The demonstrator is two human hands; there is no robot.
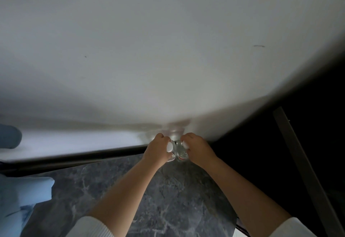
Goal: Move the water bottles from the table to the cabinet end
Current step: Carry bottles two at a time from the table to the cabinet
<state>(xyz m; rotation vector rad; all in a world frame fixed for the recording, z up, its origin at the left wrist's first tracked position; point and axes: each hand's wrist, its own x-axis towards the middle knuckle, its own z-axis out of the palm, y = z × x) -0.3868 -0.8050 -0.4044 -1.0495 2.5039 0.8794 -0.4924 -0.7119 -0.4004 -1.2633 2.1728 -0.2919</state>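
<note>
Head view, both hands at the far edge of the dark marbled surface. My left hand point(157, 148) is closed around the neck of one clear water bottle, the left bottle point(170, 152), its white cap point(169, 146) showing just inside my curled fingers. My right hand point(196, 149) grasps a second one, the right bottle point(181, 153), the same way, a white cap point(185, 144) beside my thumb. Each grip therefore sits at the top of its bottle, with the body running down and away from the camera; I judge both long axes near upright, though the bodies are mostly hidden by my hands. The two bottles stand side by side, touching or very nearly so, between my hands. Whether their bases rest on the dark marbled surface point(168, 208) or hang above it, I cannot tell. Just beyond lies a dark rail point(84, 157), then a pale panel point(168, 50) filling the upper view. Neither hand is nearer the bottles; each carries its own. The coming move, as I judge it, turns on keeping both upright and parallel. A light blue cloth point(22, 195) lies at the left.
</note>
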